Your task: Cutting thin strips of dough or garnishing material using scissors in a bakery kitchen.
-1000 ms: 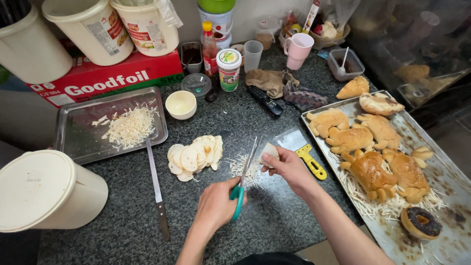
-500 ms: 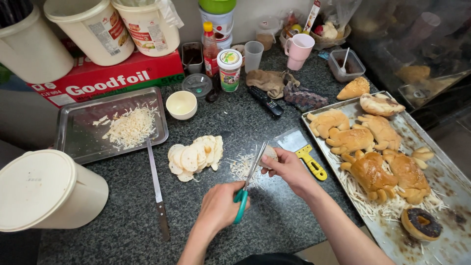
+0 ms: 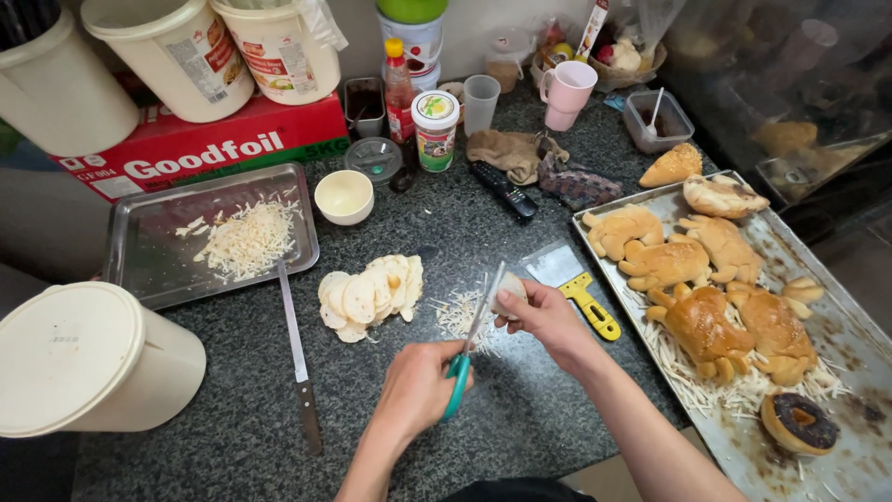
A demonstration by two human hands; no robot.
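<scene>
My left hand (image 3: 415,389) grips green-handled scissors (image 3: 472,335), blades pointing up and away. My right hand (image 3: 546,319) pinches a pale round slice (image 3: 509,292) against the blades. Under the blades lies a small pile of thin white shreds (image 3: 457,314) on the dark speckled counter. Just left of it sits a fanned stack of pale round slices (image 3: 370,295).
A long knife (image 3: 299,354) lies left of my hands. A steel tray (image 3: 139,270) holds white shreds. A big baking tray (image 3: 841,325) on the right carries shaped breads and a chocolate doughnut (image 3: 797,422). A yellow-handled scraper (image 3: 578,285), small bowl (image 3: 344,195), white buckets and jars stand around.
The scissor blades have worked on the slice in my right hand, and the shred pile below has grown slightly. Both hands stay in about the same place.
</scene>
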